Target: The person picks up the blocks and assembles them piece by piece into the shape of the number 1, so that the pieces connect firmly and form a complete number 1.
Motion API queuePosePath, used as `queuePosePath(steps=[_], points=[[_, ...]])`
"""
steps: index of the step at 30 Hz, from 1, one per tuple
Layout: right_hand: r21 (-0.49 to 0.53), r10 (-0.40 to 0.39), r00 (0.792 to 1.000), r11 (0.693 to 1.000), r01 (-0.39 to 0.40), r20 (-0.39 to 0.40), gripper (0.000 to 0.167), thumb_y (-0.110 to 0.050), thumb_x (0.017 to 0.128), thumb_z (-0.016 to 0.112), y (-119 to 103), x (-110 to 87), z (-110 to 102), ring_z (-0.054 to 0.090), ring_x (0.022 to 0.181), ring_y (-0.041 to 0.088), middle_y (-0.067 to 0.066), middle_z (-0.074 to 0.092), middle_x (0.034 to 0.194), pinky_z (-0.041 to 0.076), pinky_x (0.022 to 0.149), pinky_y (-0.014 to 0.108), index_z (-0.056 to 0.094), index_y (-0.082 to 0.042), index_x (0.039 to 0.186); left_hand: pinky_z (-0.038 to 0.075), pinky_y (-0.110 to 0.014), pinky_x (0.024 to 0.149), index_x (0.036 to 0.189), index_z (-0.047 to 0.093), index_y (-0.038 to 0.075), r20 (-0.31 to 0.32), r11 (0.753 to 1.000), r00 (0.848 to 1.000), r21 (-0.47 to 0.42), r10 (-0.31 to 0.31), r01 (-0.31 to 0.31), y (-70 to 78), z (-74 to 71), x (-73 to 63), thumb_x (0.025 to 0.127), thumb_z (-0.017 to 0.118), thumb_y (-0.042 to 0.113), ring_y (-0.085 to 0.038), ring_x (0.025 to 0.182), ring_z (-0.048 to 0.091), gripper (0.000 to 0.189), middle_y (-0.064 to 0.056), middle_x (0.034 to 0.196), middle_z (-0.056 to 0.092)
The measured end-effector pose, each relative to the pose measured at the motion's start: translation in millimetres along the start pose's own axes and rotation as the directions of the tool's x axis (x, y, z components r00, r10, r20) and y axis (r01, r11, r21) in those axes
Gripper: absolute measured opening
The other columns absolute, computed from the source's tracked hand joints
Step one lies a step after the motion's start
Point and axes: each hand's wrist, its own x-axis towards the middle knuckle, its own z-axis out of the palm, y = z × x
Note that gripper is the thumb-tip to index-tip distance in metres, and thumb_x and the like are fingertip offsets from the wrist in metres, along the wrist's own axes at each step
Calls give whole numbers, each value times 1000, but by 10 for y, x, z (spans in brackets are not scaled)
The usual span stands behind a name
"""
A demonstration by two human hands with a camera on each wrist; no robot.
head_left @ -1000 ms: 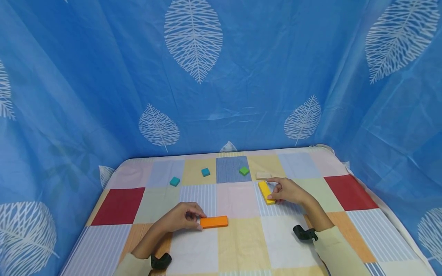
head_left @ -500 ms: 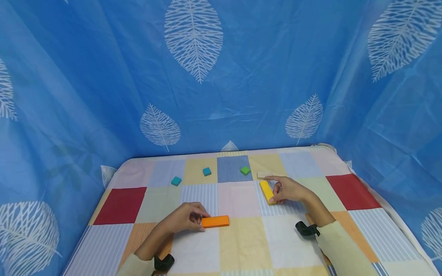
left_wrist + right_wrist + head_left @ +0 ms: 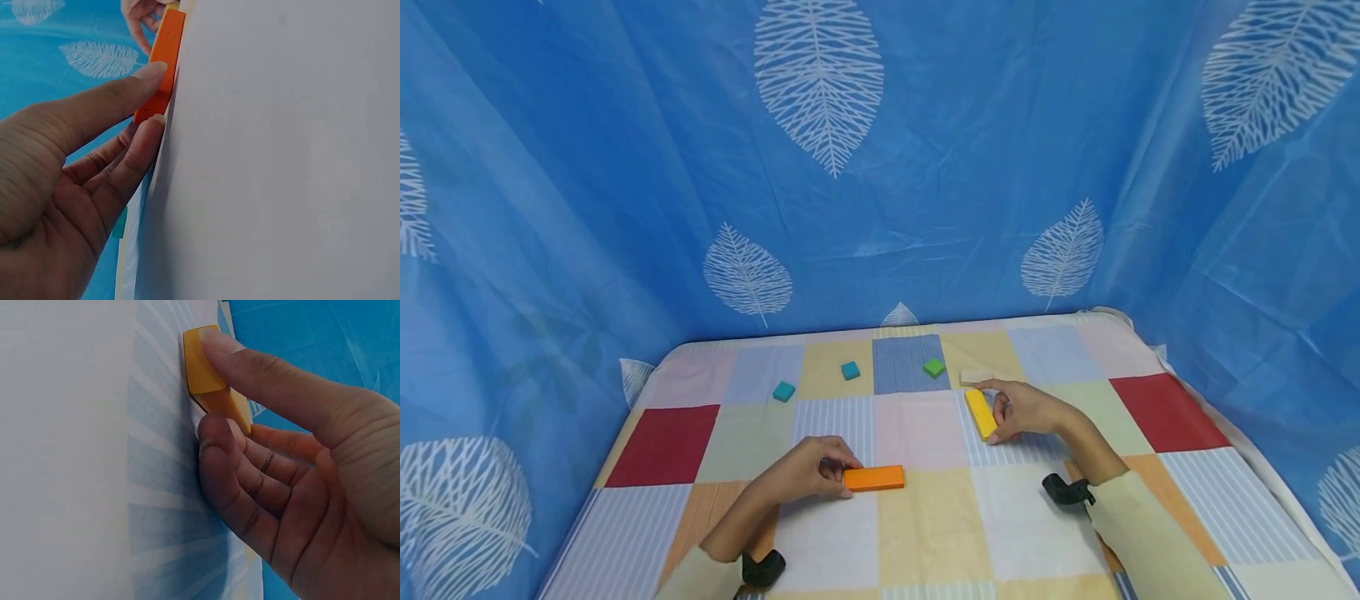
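My left hand point(image 3: 808, 471) pinches the left end of a flat orange block point(image 3: 880, 477) between thumb and fingers; the block lies crosswise on the patchwork cloth. In the left wrist view, the thumb presses on one side of the orange block point(image 3: 167, 44), with a fingertip at its end. Farther back and to the right, my right hand point(image 3: 1030, 410) grips a yellow block point(image 3: 978, 410) lying at a slant. Its thumb is on the near end and the index finger reaches along to the far end. The right wrist view shows the thumb on the yellow block point(image 3: 203, 372), other fingers curled beside it.
Behind the yellow block lies a pale wooden block point(image 3: 973, 377), close to the right index finger. A green block point(image 3: 934, 367), a blue block point(image 3: 850, 370) and a teal block point(image 3: 784, 391) are spread along the back. A blue curtain point(image 3: 955, 167) surrounds the table.
The orange block has slid slightly to the right with my left hand. My right hand and the yellow block stay nearly in place. The head view has shifted a little.
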Motion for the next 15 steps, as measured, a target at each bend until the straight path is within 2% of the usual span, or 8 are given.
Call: queuePosePath(steps=[8, 15], points=[[-22, 7, 1000, 1000, -7, -26, 93, -20, 73, 93, -24, -6, 25, 56, 65, 20, 5, 60, 81, 48, 58, 27, 42, 0, 149, 56, -24, 70, 110, 78, 11, 12, 1000, 999, -6, 30, -30, 7, 36, 57, 80, 87, 11, -8, 76, 61, 31, 1, 99, 68], [-73, -25, 999, 997, 21, -46, 93, -22, 74, 92, -35, 1, 49, 57, 64, 17, 2, 62, 78, 49, 58, 26, 42, 5, 147, 56, -23, 69, 110, 78, 12, 22, 999, 999, 0, 35, -35, 57, 51, 101, 80, 87, 10, -9, 77, 61, 31, 1, 98, 68]])
